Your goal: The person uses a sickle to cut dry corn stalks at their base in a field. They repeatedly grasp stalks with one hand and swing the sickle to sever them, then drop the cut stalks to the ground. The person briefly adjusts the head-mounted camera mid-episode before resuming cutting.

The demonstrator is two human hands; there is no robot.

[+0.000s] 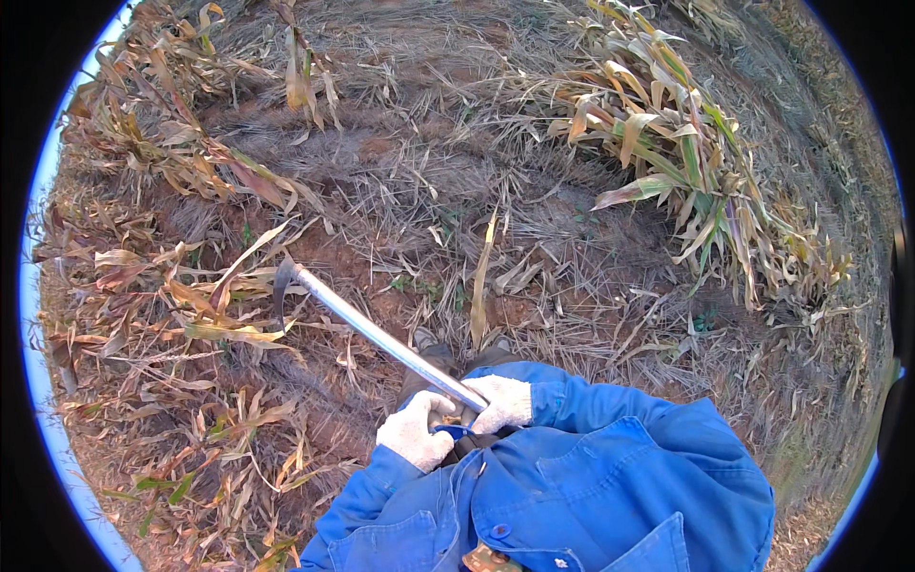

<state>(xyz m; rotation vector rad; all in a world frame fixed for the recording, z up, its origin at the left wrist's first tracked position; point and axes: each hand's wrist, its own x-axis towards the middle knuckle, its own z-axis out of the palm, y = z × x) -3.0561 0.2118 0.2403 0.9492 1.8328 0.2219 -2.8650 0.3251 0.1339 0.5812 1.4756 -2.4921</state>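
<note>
White-gloved in the head view, our right hand (502,402) closes round the near end of a long-handled sickle (381,343), slanting out front-left, dark blade (281,286) near dry leaves (233,333). Left hand (410,435) curled before our blue jacket (581,477); whether gripping, we cannot tell. Withered stalks (691,153) front-right.

Pale handle (381,340), lower end out of sight at right hand (503,402)

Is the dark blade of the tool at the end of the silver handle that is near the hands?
No, the dark blade is at the far end of the silver handle, away from the right hand.
</note>
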